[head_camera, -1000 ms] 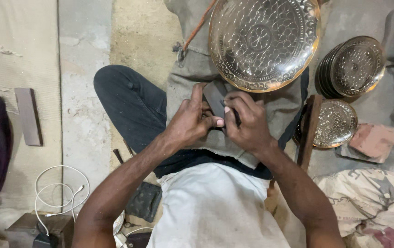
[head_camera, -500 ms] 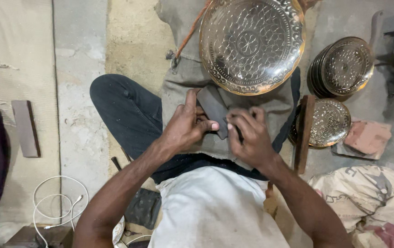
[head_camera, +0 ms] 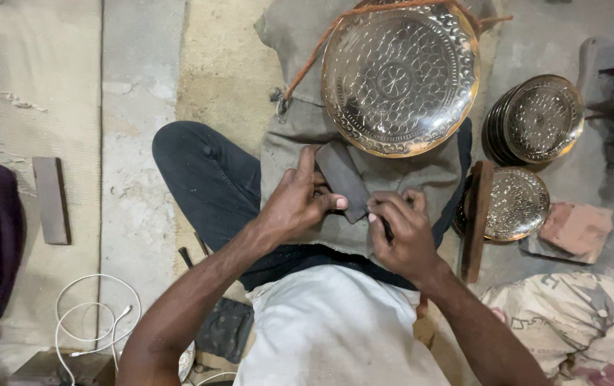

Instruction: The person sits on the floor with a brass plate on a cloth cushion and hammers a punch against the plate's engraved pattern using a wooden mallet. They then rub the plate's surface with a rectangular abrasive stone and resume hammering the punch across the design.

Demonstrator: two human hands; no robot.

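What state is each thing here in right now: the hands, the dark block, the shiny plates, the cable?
Left hand: gripping the dark flat block.
Right hand: pinching a small thin tool, its tip at the block.
Large brass plate: face up on sackcloth.
Stack of plates: leaning on edge.
Single plate: lying face up.
White cable: loosely coiled.

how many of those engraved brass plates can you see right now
3 plainly distinct: a large engraved plate on the burlap cloth over the lap, a smaller plate fronting a stack at right, and another plate below it. The stack hides more behind.
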